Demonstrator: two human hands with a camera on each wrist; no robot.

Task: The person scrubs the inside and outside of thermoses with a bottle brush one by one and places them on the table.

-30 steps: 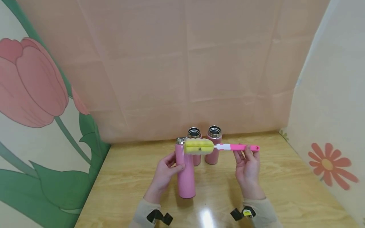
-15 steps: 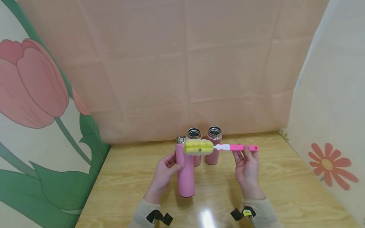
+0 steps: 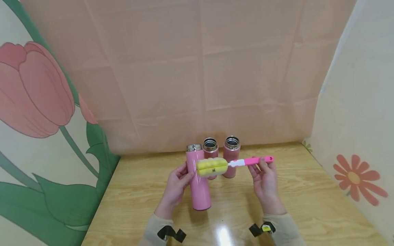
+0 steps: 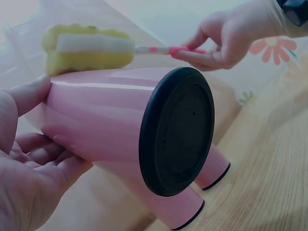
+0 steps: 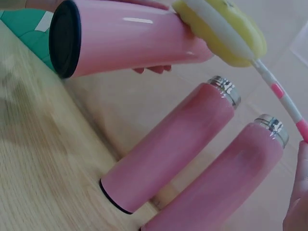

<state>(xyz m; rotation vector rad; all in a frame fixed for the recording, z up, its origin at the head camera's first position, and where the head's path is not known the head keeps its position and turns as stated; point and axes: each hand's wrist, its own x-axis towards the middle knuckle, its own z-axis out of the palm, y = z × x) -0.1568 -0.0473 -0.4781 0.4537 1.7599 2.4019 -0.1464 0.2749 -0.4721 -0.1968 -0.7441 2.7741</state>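
My left hand (image 3: 175, 188) grips a pink thermos flask (image 3: 199, 194) with a steel neck and no lid on it. It is held off the table, leaning slightly, and its dark base (image 4: 178, 132) faces the left wrist camera. Between thumb and fingers, my right hand (image 3: 265, 182) pinches the pink end of a bottle brush (image 3: 212, 167). The brush lies nearly level, its yellow sponge head (image 5: 231, 33) right at the flask's upper side. The brush's white-and-pink handle (image 3: 246, 162) runs to the right.
Two more open pink flasks stand upright behind: one flask (image 3: 210, 147) partly hidden by the sponge head, another flask (image 3: 231, 153) to its right. A wooden table (image 3: 138, 184) lies below. Behind it hangs a pinkish sheet (image 3: 197, 75), with flower-patterned walls on both sides.
The sponge head has dropped from the flask's neck to lower on its side, tilting the brush. The flask has risen slightly, its top shifting left. The right hand has moved a little left.
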